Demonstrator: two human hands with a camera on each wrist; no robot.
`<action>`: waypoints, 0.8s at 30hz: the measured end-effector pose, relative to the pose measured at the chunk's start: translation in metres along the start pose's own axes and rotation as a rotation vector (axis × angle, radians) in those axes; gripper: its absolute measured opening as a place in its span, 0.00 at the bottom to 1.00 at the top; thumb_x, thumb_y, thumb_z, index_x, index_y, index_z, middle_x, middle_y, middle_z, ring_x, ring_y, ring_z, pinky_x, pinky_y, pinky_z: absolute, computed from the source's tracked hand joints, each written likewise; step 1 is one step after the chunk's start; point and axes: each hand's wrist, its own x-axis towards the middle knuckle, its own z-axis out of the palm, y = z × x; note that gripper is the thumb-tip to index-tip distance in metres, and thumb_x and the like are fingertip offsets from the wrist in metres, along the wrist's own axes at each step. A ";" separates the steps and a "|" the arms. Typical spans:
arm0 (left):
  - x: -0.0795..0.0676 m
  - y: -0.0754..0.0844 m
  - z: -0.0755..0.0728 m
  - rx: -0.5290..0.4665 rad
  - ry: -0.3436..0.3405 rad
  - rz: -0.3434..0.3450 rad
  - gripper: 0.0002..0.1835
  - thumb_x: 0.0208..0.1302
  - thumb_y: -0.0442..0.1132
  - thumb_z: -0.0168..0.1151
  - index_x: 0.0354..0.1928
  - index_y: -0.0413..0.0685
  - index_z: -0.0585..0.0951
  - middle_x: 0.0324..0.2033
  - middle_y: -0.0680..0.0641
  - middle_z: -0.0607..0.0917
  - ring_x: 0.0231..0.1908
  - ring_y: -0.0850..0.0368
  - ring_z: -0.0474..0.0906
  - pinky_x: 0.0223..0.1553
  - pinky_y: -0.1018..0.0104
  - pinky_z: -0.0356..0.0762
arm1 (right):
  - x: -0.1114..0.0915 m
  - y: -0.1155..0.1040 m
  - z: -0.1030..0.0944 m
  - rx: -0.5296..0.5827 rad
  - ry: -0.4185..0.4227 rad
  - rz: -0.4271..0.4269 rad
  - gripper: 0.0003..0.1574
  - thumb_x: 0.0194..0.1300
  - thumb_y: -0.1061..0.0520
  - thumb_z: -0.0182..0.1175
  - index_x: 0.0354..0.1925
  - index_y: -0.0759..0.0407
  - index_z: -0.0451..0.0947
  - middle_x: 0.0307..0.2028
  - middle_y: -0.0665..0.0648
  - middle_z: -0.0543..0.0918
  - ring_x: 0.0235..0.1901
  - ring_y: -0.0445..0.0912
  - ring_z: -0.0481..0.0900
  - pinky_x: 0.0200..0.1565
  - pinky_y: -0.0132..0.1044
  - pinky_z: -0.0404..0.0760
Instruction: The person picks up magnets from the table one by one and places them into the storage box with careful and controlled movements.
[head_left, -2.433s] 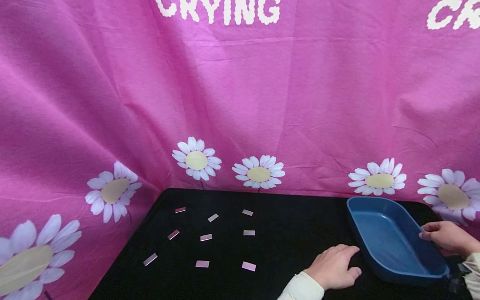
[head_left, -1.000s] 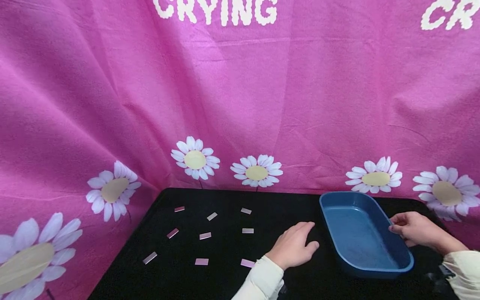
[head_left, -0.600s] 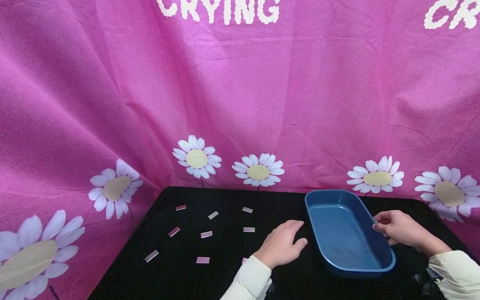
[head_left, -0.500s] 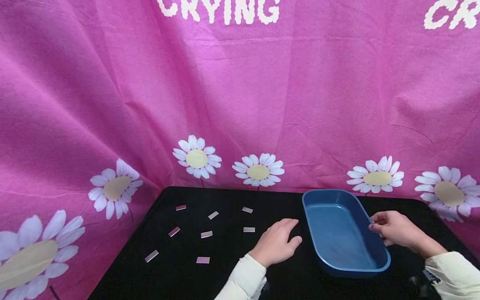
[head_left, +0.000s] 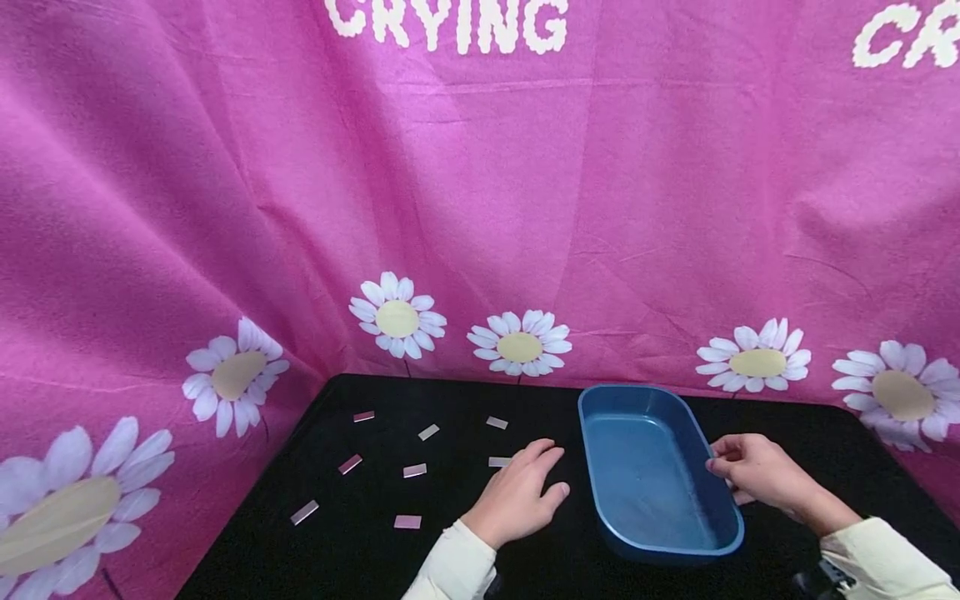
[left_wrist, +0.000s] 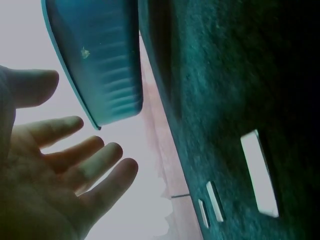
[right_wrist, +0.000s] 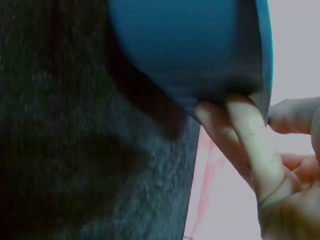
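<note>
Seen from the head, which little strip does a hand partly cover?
The strip just below the rightmost back strip: the left hand overlaps its right end. The other seven strips in sight show whole.

we pinch the blue tub (right_wrist: 185, 40) with our right hand (right_wrist: 280, 195), two fingers (right_wrist: 252, 135) against its outer wall and the thumb (right_wrist: 295, 116) at its rim (right_wrist: 267, 55). beside the tub, a dark shadow (right_wrist: 145, 102) falls on the black table (right_wrist: 125, 205); past the table's edge we see pink cloth (right_wrist: 217, 197).
</note>
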 end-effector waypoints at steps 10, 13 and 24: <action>-0.019 -0.012 -0.008 -0.075 0.000 -0.037 0.26 0.72 0.51 0.55 0.68 0.53 0.71 0.71 0.47 0.70 0.68 0.50 0.72 0.62 0.47 0.75 | -0.001 -0.014 0.023 0.006 -0.024 0.012 0.14 0.69 0.63 0.55 0.47 0.73 0.75 0.32 0.56 0.82 0.31 0.44 0.82 0.32 0.41 0.87; -0.026 -0.015 -0.010 -0.068 -0.001 -0.039 0.27 0.72 0.52 0.54 0.68 0.52 0.71 0.70 0.47 0.71 0.67 0.50 0.72 0.63 0.46 0.74 | -0.001 -0.017 0.030 -0.002 -0.023 0.007 0.13 0.68 0.63 0.56 0.47 0.73 0.76 0.31 0.56 0.82 0.30 0.44 0.83 0.31 0.42 0.87; -0.042 -0.035 -0.014 -0.043 -0.012 -0.066 0.26 0.72 0.49 0.55 0.68 0.49 0.71 0.69 0.46 0.72 0.68 0.50 0.71 0.65 0.46 0.73 | 0.003 -0.022 0.049 0.067 -0.056 0.042 0.12 0.69 0.63 0.55 0.47 0.71 0.75 0.33 0.57 0.84 0.31 0.45 0.85 0.33 0.43 0.87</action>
